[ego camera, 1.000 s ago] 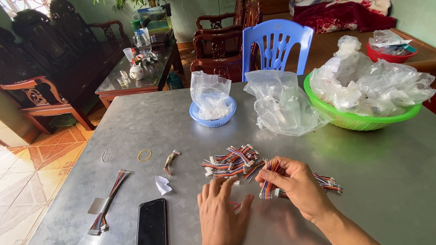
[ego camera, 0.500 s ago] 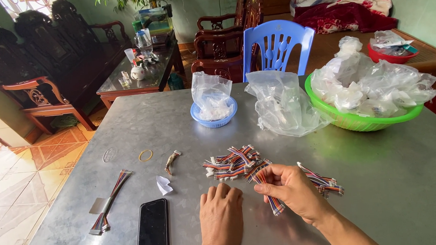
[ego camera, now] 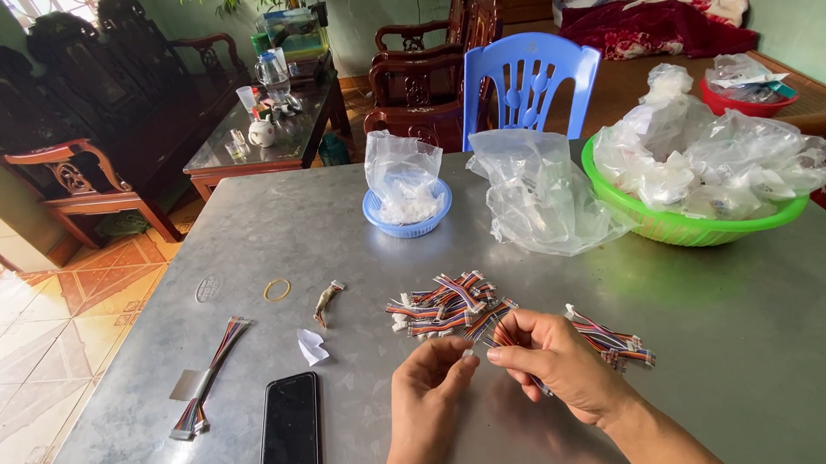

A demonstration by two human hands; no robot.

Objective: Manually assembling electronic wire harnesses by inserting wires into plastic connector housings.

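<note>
Hands: I see right hand (ego camera: 557, 366) pinching a cable (ego camera: 505, 334), left hand (ego camera: 431, 391) fingertips closed on its near end, lower centre | cable axis runs toward upper right | pile (ego camera: 441, 308) just above, nearer left hand | bundle (ego camera: 617, 342) right of right hand.

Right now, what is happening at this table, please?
A person sits at a grey metal table. The right hand holds a short multicoloured ribbon cable, and the left hand pinches its end. More such cables lie in a pile just beyond the hands. A black phone lies to the left.
</note>
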